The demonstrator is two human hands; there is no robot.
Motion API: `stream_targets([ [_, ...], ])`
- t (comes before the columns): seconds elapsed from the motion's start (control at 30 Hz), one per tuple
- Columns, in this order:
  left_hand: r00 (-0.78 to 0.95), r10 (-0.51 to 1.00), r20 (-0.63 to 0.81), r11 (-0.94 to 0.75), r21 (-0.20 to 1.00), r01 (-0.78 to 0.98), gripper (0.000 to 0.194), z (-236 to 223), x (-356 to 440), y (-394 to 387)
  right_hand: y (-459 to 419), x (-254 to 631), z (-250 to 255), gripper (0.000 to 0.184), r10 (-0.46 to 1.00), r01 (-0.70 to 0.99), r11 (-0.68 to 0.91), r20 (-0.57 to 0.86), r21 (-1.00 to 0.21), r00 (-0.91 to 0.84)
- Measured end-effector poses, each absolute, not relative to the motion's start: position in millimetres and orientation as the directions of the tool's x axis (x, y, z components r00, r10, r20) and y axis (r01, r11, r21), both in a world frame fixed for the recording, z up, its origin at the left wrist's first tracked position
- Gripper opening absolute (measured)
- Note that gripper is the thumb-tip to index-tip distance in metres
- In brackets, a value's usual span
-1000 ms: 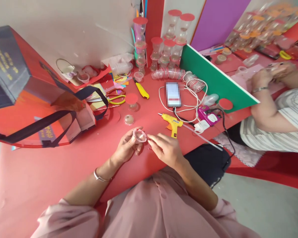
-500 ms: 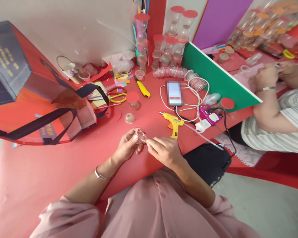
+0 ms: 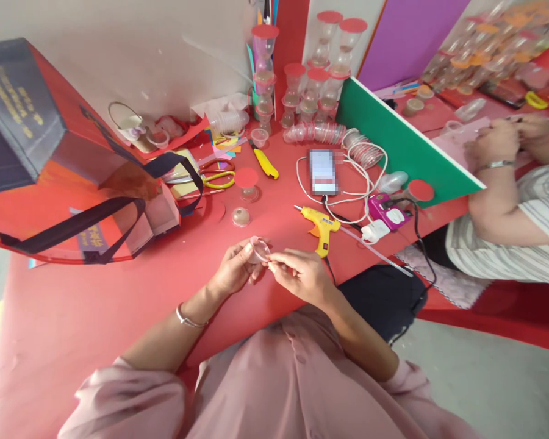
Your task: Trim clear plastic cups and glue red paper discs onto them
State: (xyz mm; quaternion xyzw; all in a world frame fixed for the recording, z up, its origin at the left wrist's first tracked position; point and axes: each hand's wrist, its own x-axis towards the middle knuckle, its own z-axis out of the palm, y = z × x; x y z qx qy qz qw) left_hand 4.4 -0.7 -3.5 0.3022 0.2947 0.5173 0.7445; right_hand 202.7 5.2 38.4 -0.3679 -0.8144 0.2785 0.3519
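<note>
A yellow glue gun (image 3: pixel 320 228), a phone (image 3: pixel 322 172) and a purple power strip (image 3: pixel 380 209) crowd the red tabletop (image 3: pixel 96 317), hemmed in by a flat green panel (image 3: pixel 402 143) on the right and a red bag (image 3: pixel 22 201) with dark fabric handles on the left. Above the near edge, a person's left hand (image 3: pixel 232 267) has its grip closed around a clear plastic cup (image 3: pixel 260 249) with a round rim; the right hand (image 3: pixel 304 275) touches that rim, whether pinching it cannot be told. Hourglass-shaped stacks (image 3: pixel 264 46) capped with red discs stand behind.
</note>
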Motion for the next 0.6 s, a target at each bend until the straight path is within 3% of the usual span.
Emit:
stream_targets([
  [0.13, 0.296, 0.945, -0.139, 0.293, 0.762, -0.577, 0.052, -2.0, 4.6, -0.7, 5.5, 202.1, 35.3, 0.020, 0.729, 0.480, 0.679, 0.436, -0.555, -0.527],
  [0.23, 0.325, 0.938, -0.120, 0.298, 0.758, -0.580, 0.052, -4.1, 3.6, -0.7, 5.5, 200.1, 33.3, 0.017, 0.712, 0.497, 0.702, 0.474, -0.510, -0.519],
  [0.5, 0.360, 0.927, -0.107, 0.319, 0.728, -0.606, 0.052, -10.2, 1.7, -0.2, 5.8, 204.3, 34.6, 0.016, 0.796, 0.430, 0.583, 0.379, -0.689, -0.472],
  [0.6, 0.350, 0.931, -0.104, 0.313, 0.720, -0.620, 0.053, -6.3, 2.4, 0.9, 4.6, 206.9, 36.9, 0.015, 0.801, 0.442, 0.585, 0.398, -0.680, -0.448],
])
